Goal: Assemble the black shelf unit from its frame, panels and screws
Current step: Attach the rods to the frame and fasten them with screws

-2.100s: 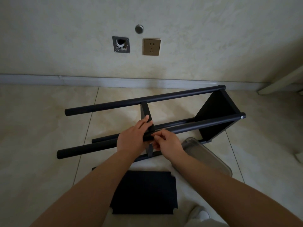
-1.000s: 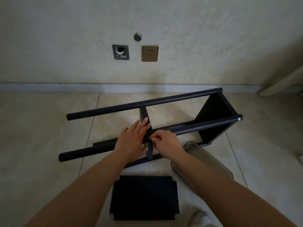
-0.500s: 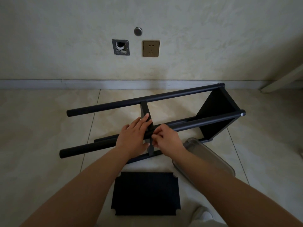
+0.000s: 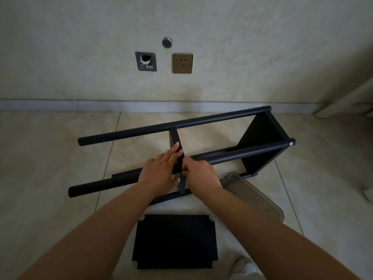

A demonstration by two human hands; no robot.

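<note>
Two hands are on the job, and I see both at the middle of the black frame, which lies on its side on the tiled floor near the wall. My left hand rests on the near pole with straight fingers reaching onto the middle panel, steadying it rather than clasping it. My right hand is curled, its fingertips pinched at the joint where that panel meets the pole; I judge a screw sits there, but it is too small to make out. The frame looks like rigid metal tubing, light enough to shift with one hand, and round poles will roll, so I would hold it at the pole just beside the joint. The panel seems thin and stiff; I would take it by its edges. An end panel is already fixed at the right. A loose panel lies flat near me, apart from both hands, with a clear plastic tray just beside my right forearm.
</note>
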